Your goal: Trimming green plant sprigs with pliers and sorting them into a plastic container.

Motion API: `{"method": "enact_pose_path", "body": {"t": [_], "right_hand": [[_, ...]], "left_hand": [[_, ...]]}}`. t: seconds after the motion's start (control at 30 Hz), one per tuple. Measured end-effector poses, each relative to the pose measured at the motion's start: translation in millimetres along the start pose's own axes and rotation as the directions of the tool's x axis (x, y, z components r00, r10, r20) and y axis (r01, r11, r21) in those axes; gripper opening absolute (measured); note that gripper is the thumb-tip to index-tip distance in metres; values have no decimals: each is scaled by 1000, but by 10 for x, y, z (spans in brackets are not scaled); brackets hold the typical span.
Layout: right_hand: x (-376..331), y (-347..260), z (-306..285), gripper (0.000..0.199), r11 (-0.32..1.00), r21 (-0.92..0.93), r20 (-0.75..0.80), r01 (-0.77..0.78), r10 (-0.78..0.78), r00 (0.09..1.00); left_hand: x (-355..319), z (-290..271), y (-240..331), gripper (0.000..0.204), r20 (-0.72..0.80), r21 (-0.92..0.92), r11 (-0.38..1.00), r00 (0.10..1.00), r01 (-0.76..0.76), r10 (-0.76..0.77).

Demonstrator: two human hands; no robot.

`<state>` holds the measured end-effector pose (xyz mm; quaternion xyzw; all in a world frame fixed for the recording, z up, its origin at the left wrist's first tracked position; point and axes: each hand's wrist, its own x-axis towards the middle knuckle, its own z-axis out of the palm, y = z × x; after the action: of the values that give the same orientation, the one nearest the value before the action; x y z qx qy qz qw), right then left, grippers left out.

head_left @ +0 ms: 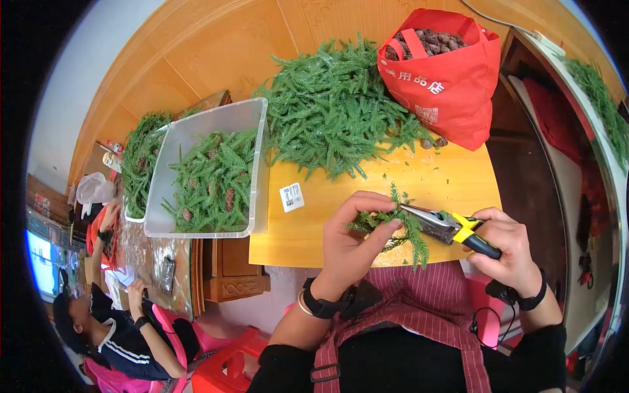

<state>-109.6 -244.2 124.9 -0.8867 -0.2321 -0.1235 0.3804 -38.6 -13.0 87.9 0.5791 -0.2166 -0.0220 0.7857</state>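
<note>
One feathery green sprig (386,223) (left hand (350,245) pinching it), right hand (508,252) gripping pliers (445,227).

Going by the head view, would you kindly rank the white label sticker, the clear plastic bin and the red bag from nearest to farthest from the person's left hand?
1. White label sticker: on the yellow table, just up-left of the left hand.
2. Clear plastic bin: further left, holding green sprigs and cones.
3. Red bag: farthest, at the table's far right, filled with cones.
</note>
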Motion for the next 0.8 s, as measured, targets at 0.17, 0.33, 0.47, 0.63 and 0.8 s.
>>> {"method": "enact_pose_path", "body": {"t": [0.17, 0.33, 0.47, 0.63, 0.8], "right_hand": [[-7, 12, -18, 17, 1000, 2, -11, -8, 8, 1000], [3, 45, -47, 28, 997, 62, 24, 51, -52, 998], [-13, 40, -67, 28, 991, 133, 71, -3, -7, 997], [-26, 62, -66, 30, 981, 195, 99, -9, -10, 995], [-42, 79, -135, 26, 963, 249, 215, -106, 51, 975]], "left_hand": [[27, -13, 17, 22, 57, 45, 995, 995, -88, 86], [50, -41, -25, 22, 93, 39, 993, 990, -112, 109], [65, -38, -14, 23, 105, 46, 989, 985, -140, 135], [79, -41, -43, 20, 115, 48, 989, 984, -140, 134], [113, -85, -34, 17, 193, 110, 970, 962, -215, 191]]}}
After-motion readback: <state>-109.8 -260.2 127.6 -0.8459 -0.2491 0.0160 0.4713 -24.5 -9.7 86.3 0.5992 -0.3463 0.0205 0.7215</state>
